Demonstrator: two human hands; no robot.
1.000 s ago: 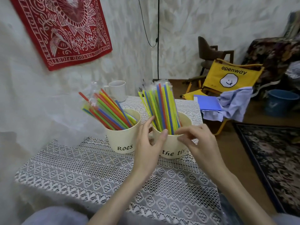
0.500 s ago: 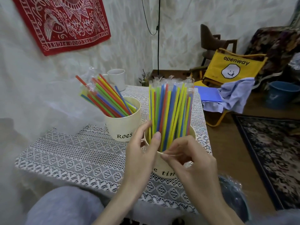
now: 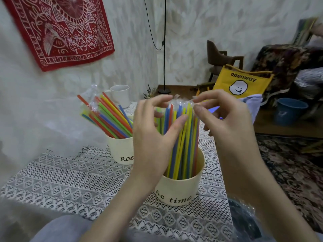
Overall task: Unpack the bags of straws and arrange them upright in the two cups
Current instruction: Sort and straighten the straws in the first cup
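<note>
Head view: both hands at a bagged straw bundle in a cup.
Left hand [image 3: 153,135] and right hand [image 3: 227,124] pinch the bag [image 3: 181,102] top, frame centre; straws [image 3: 181,142] upright in cup [image 3: 181,191].

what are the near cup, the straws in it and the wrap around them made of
Near cup: looks like matte cream ceramic or paper, thick rim, printed lettering; cannot tell which. Straws: smooth, opaque coloured plastic, it seems. Wrap: thin clear plastic film, crinkled and glinting at the top.
</note>
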